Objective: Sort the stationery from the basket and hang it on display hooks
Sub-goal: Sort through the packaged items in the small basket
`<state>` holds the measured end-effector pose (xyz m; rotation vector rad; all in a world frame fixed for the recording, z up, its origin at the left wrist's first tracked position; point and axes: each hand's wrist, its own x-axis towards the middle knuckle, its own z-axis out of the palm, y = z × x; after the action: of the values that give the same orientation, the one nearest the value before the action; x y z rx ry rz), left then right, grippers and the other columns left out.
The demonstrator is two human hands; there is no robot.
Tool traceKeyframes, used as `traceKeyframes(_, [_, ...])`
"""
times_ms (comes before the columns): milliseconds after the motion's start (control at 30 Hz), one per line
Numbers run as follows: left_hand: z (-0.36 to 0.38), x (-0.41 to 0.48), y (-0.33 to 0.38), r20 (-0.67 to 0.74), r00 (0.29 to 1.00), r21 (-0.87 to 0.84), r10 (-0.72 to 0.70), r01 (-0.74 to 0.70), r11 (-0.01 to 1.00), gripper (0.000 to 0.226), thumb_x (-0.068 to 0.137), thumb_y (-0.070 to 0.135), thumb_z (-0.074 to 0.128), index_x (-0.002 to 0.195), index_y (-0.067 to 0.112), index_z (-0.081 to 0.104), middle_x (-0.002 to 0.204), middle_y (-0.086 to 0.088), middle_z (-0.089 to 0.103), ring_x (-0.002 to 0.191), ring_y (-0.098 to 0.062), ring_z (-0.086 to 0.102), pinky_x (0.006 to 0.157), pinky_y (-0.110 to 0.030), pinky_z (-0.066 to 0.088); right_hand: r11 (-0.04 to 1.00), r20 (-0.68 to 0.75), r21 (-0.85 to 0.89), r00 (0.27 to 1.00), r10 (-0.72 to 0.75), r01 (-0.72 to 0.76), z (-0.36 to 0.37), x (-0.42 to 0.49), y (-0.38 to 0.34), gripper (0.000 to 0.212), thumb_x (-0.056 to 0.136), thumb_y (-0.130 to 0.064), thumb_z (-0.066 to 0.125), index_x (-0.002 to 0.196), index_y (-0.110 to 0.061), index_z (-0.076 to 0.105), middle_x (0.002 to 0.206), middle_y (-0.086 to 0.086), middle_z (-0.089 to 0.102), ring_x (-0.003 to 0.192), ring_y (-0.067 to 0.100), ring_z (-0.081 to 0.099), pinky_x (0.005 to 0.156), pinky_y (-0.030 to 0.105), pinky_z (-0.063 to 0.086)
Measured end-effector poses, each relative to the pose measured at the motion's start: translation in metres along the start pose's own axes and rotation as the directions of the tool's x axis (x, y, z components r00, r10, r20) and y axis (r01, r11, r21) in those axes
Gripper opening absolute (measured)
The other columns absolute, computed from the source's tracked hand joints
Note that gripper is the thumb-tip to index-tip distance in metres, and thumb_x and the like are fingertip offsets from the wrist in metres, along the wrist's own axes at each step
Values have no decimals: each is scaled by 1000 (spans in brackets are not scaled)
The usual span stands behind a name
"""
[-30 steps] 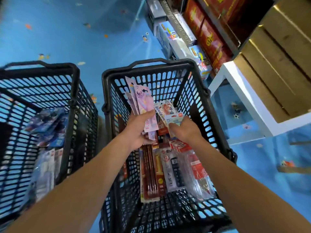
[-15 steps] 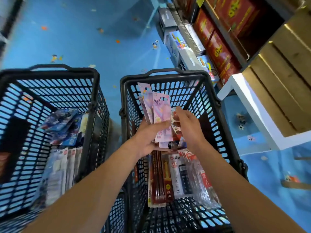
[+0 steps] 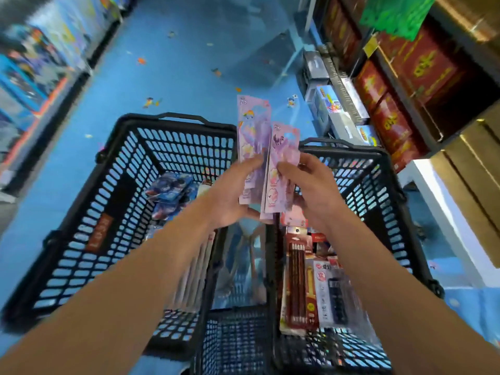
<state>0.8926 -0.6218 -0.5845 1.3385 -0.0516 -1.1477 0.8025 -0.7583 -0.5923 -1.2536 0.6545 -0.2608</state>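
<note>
Head camera, looking down over two bare forearms that reach forward above two black plastic mesh baskets standing side by side on a blue floor (image 3: 162, 85). The left hand (image 3: 230, 196) and the right hand (image 3: 311, 193) are raised close together between the baskets, above their rims, and both grip a fan of pink and lilac cartoon-printed stationery packs (image 3: 266, 158) held upright. The left hand's fingers (image 3: 250, 162) are closed on the taller pack at the left of the fan, thumb across its front. The right hand's fingers (image 3: 286, 169) are clamped on the shorter pack at the right, which overlaps the taller one. Below the hands, the right basket (image 3: 373, 190) holds more stationery lying flat: a red card of dark pencils (image 3: 299, 282), just beside it a clear pack with a black item inside (image 3: 335, 296), and other red-and-white packs half hidden under the right wrist. The left basket (image 3: 130, 163) holds a cluster of blue printed packs (image 3: 169, 190) against its far side and pale packs mostly hidden by the left forearm. At the right edge, store shelves (image 3: 400, 98) carry red boxes with gold lettering and, lower down, small boxed goods. At the far left, blurred shelving with colourful packaging lines the aisle.
</note>
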Motion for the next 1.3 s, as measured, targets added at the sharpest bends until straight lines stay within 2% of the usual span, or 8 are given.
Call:
traceKeyframes(233, [-98,-44,26,-181,970,35,161,-157,987,26,101,44,59,115,26,72,116,-6,77,103,-32,75,84,-57,61,997,124,7,990,70,-71,117,11,1,22,95,-14,70,111,-3,61,89,15,70,72,27,70,57,28,55])
traceKeyframes(400, [-156,-55,13,-304,942,-6,139,-148,989,37,98,38,69,130,20,68,121,-11,75,106,-33,74,82,-48,61,984,192,35,967,165,-175,179,13,30,71,72,-30,79,131,1,54,120,26,69,105,45,70,89,66,55])
traceKeyframes(533, [-186,-57,3,-342,935,4,96,-100,995,27,99,30,66,124,20,70,111,-6,78,99,-30,76,78,-43,62,978,124,-32,970,208,-206,198,18,55,48,74,-24,81,114,-9,58,97,20,70,85,36,66,78,50,53])
traceKeyframes(700, [-218,-54,-15,-477,879,-18,12,-23,1000,24,95,17,70,117,9,72,100,-14,78,81,-29,75,77,-44,62,961,60,-67,961,272,-268,209,22,82,40,77,-18,81,107,-10,56,95,24,66,82,40,63,78,66,54])
traceKeyframes(867, [-233,-63,-51,-511,859,125,-28,107,986,34,91,9,69,124,17,66,115,-9,73,103,-34,70,70,-49,65,918,-36,-88,923,384,-386,219,13,119,41,82,-12,77,116,-8,56,106,26,72,95,44,72,81,70,55])
traceKeyframes(1000, [-245,-66,-92,-592,802,319,-80,324,890,44,77,12,63,121,16,58,114,-12,66,100,-40,67,71,-56,64,878,-95,-99,882,461,-469,223,5,157,33,88,1,68,119,-4,57,103,20,72,85,35,74,62,43,63])
traceKeyframes(1100, [-256,-62,-115,-623,770,397,-140,465,791,63,69,19,64,131,12,54,125,-16,62,110,-39,64,89,-52,60,840,-153,-179,858,491,-513,222,-1,181,35,87,0,69,119,-3,55,96,17,67,61,20,67,39,22,46])
traceKeyframes(1300, [-261,-63,-132,-702,694,444,-160,601,665,59,91,25,68,142,6,45,140,-17,54,128,-36,54,106,-45,50,776,-197,-333,844,498,-536,229,-3,218,42,76,-12,75,114,-7,57,101,17,69,80,29,67,61,34,53])
